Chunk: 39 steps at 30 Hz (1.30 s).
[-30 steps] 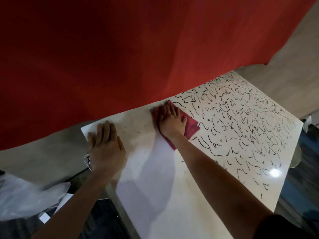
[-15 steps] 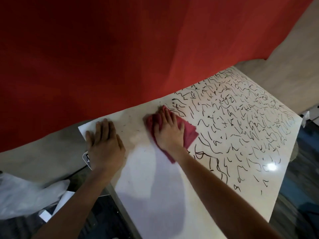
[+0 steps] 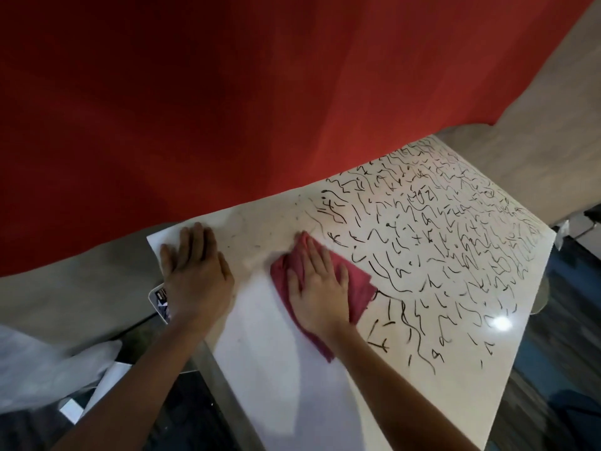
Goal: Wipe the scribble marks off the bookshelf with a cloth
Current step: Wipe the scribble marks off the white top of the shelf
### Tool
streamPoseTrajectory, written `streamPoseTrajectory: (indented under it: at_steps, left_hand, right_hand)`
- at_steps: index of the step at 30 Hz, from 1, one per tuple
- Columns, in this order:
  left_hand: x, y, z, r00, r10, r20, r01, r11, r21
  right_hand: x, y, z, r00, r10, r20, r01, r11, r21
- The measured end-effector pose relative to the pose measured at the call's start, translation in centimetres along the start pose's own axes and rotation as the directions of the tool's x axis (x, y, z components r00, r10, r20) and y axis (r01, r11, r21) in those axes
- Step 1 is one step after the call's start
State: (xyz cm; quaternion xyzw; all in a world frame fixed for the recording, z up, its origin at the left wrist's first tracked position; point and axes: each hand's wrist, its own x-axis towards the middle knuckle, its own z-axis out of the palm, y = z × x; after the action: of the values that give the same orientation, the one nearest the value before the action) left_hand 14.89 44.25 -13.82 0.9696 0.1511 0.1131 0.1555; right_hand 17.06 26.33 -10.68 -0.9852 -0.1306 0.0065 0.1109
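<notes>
Head view: looks down on the white bookshelf (image 3: 276, 379) top, which has a red wall (image 3: 227, 92) behind it.
Counts: two hands, one cloth, one marked surface. The scribble marks (image 3: 439, 249) are black, short and wavy, too many to count.
Marks location: they cover the right and far part of the top, out to the right edge. The left part is plain white with a few faint grey smears and specks.
Cloth: the pink-red cloth (image 3: 361, 288) lies crumpled flat on the top, right where the plain part meets the marks. Its right corner touches the nearest strokes.
Edges: the far edge runs along the base of the red wall. The far-left corner is just beside the left fingertips. The left edge runs down past the left wrist, and the right edge drops to the dark floor (image 3: 559, 369).
Room: there is a plain white stretch between the two hands and toward the near side of the cloth. The marked field starts directly right of the cloth.
Left hand: the left hand (image 3: 195, 275) is palm down on the top near the left corner. Its fingers are straight and together and grasp nothing.
Right hand: the right hand (image 3: 317, 288) lies palm down on the cloth, fingers straight and pointing to the far edge. It presses flat rather than gripping, and the forearm comes in from lower right.
Off the shelf: one printed item (image 3: 159, 299) sits partly under the left hand's edge. One clear plastic bag (image 3: 48, 369) and one white sheet (image 3: 104, 385) lie at lower left.
Glare: one bright light spot (image 3: 500, 322) shows on the marked part.
</notes>
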Motion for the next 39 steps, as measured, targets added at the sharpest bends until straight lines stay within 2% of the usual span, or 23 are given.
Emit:
streamPoseTrajectory:
  at_steps: [3, 5, 9, 12, 14, 18, 23, 26, 29, 32, 34, 39]
  left_hand:
    - [-0.1, 0.0, -0.1, 1.000, -0.021, 0.019, 0.021, 1.000, -0.003]
    - [-0.3, 0.2, -0.3, 0.999, -0.026, 0.027, 0.026, 1.000, 0.009]
    - [-0.2, 0.2, -0.4, 0.999, -0.023, 0.036, 0.022, 0.999, 0.023]
    - [-0.2, 0.2, -0.1, 1.000, -0.021, 0.020, 0.021, 1.000, 0.011]
    - [-0.1, 0.2, 0.1, 1.000, -0.018, 0.004, 0.018, 1.000, 0.000]
    - [0.0, 0.0, 0.1, 1.000, -0.016, -0.002, 0.016, 1.000, -0.007]
    - [-0.2, 0.1, 0.0, 1.000, -0.025, 0.016, 0.026, 0.999, -0.030]
    - [-0.2, -0.1, -0.1, 1.000, -0.021, 0.011, 0.021, 1.000, -0.014]
    - [-0.4, 0.2, -0.4, 0.999, -0.010, 0.039, 0.010, 1.000, -0.002]
    - [-0.4, 0.5, -0.7, 0.997, -0.045, 0.070, 0.043, 0.999, 0.023]
    - [-0.4, 0.6, -0.8, 0.996, -0.058, 0.062, 0.056, 0.998, 0.031]
    - [-0.3, 1.0, -1.1, 0.986, -0.099, 0.130, 0.085, 0.990, 0.110]
  right_hand:
    - [5.8, 0.4, -0.5, 0.993, 0.102, 0.065, -0.104, 0.994, 0.031]
    - [6.4, 0.3, -0.4, 0.987, 0.131, 0.098, -0.134, 0.991, 0.026]
    - [-0.1, -0.2, 0.3, 0.999, 0.051, 0.000, -0.051, 0.999, 0.004]
    - [-6.9, -0.9, 1.0, 0.996, -0.048, -0.073, 0.041, 0.994, -0.101]
    - [-8.8, -1.1, 1.0, 0.998, -0.032, -0.062, 0.023, 0.989, -0.148]
    - [-3.2, -2.1, 0.2, 0.990, -0.126, 0.066, 0.129, 0.991, -0.047]
    - [3.9, -5.1, 0.9, 0.986, 0.000, 0.164, -0.008, 0.999, 0.048]
    - [-0.1, -5.3, 0.7, 0.985, -0.137, 0.102, 0.135, 0.990, 0.029]
    - [-7.0, -2.4, 0.3, 0.971, -0.230, 0.062, 0.232, 0.972, -0.033]
    - [-13.2, 1.8, 0.1, 0.979, -0.204, 0.010, 0.204, 0.971, -0.122]
    - [-13.8, 4.0, -0.3, 0.984, -0.178, 0.025, 0.180, 0.976, -0.120]
    - [-5.4, 2.6, -0.5, 0.998, 0.028, 0.061, -0.022, 0.996, -0.092]
